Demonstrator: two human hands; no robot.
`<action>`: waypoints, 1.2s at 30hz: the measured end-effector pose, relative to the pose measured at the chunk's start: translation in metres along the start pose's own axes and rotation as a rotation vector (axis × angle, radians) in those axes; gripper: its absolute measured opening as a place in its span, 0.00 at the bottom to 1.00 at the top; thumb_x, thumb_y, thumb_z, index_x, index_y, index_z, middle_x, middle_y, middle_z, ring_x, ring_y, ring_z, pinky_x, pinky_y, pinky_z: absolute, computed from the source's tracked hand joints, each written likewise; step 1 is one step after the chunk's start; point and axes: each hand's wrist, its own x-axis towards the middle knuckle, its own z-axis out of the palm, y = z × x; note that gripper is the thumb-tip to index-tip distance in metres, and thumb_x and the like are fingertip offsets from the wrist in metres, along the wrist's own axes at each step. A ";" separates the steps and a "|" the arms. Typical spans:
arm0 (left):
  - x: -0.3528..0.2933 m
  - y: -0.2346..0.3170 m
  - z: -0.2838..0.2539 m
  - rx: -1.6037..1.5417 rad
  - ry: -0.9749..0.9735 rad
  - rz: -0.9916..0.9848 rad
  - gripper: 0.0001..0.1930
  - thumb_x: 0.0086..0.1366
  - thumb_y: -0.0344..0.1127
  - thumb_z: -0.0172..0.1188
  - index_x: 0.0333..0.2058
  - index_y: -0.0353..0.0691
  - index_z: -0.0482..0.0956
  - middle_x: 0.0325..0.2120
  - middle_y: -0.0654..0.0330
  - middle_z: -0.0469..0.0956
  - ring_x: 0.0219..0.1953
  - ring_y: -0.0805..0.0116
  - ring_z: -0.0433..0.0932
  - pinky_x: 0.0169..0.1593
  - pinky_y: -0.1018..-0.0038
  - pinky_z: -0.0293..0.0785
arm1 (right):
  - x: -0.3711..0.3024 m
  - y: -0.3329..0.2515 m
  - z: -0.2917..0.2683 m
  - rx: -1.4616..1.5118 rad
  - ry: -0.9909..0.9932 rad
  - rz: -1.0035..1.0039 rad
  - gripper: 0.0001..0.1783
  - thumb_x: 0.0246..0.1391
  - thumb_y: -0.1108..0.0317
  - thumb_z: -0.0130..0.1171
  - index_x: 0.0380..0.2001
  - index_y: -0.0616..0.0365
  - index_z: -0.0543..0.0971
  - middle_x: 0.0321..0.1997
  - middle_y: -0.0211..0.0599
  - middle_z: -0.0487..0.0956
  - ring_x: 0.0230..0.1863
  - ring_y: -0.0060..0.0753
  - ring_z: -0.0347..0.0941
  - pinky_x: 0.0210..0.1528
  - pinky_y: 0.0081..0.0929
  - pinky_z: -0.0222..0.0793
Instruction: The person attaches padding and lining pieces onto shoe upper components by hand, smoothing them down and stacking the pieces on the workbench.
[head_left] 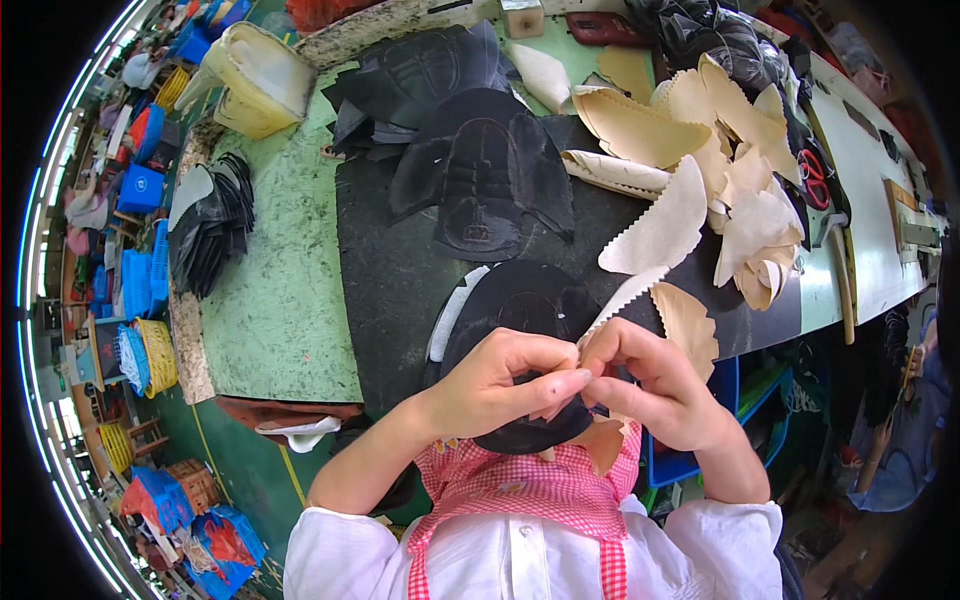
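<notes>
My left hand [505, 375] and my right hand [645, 385] meet above the near edge of the bench, fingertips pinched and nearly touching. From my right hand's fingers a narrow cream piece with a zigzag edge [632, 297] sticks up and away. Whatever my left fingertips pinch is too small or hidden to make out. Beneath both hands lies a black shoe-upper piece [515, 295], partly covered by them, with a pale strip along its left side. Farther off rests another black stitched upper [490, 185]. A tan zigzag-edged piece [686, 325] is beside my right hand.
Cream and tan cut pieces [745, 200] pile up at the right, near red-handled scissors [815, 180]. Black pieces [212, 225] are stacked at left, below a yellowish plastic container [262, 85]. A hammer-like tool [842, 270] lies at the right edge. Blue crates [735, 410] stand under the bench.
</notes>
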 end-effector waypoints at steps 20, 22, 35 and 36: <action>-0.006 0.014 0.021 1.035 0.190 0.240 0.04 0.58 0.27 0.55 0.30 0.34 0.69 0.24 0.54 0.70 0.25 0.56 0.74 0.30 0.67 0.68 | -0.008 -0.018 0.017 -0.250 0.336 0.144 0.07 0.49 0.78 0.64 0.34 0.65 0.82 0.30 0.36 0.84 0.32 0.24 0.82 0.35 0.19 0.76; -0.006 0.011 0.023 1.173 0.195 0.300 0.03 0.57 0.26 0.54 0.27 0.36 0.69 0.24 0.54 0.69 0.25 0.59 0.73 0.30 0.70 0.68 | -0.007 -0.020 0.016 -0.252 0.302 0.129 0.06 0.49 0.79 0.64 0.33 0.66 0.81 0.29 0.35 0.83 0.33 0.22 0.81 0.36 0.18 0.76; -0.005 0.000 0.012 -0.240 0.054 0.002 0.08 0.69 0.35 0.53 0.36 0.38 0.66 0.32 0.66 0.65 0.32 0.79 0.66 0.38 0.80 0.66 | -0.015 -0.001 0.007 0.310 0.234 -0.063 0.03 0.55 0.74 0.51 0.34 0.58 0.69 0.43 0.34 0.75 0.45 0.21 0.67 0.50 0.22 0.62; -0.007 0.008 0.009 -0.233 0.049 -0.050 0.07 0.71 0.34 0.50 0.37 0.38 0.66 0.35 0.67 0.65 0.37 0.80 0.68 0.41 0.81 0.66 | -0.016 0.001 0.005 0.408 0.263 -0.009 0.03 0.57 0.72 0.50 0.34 0.58 0.68 0.44 0.35 0.74 0.47 0.22 0.67 0.52 0.24 0.61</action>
